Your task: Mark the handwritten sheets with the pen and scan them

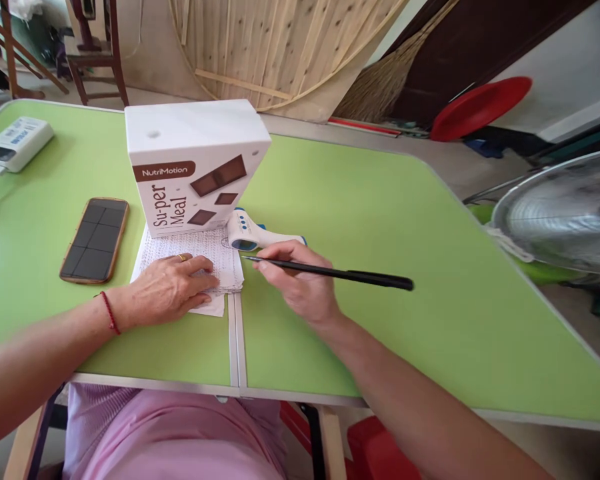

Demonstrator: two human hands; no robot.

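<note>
My left hand (173, 288) lies flat on a small stack of handwritten papers (230, 273), its fingers stretched toward the right. Between the thumb and fingers of my right hand (303, 283) is a black pen (360, 275). Its tip points left, just past the papers' right edge. A white box (200, 173) printed "NutriMotion Su-per Meal" stands on the far part of the papers. Against the box's right lower corner lies a white and blue infrared thermometer (253, 230), close beyond my right hand. Left of the papers rests a dark-screened phone (95, 240) in a brown case.
The green folding table (390, 353) has a metal seam down its middle. A white power bank (23, 143) with a cable sits at the far left. To the right stands a fan (570, 207). Behind are a wooden chair (95, 57) and a round wooden board (280, 47).
</note>
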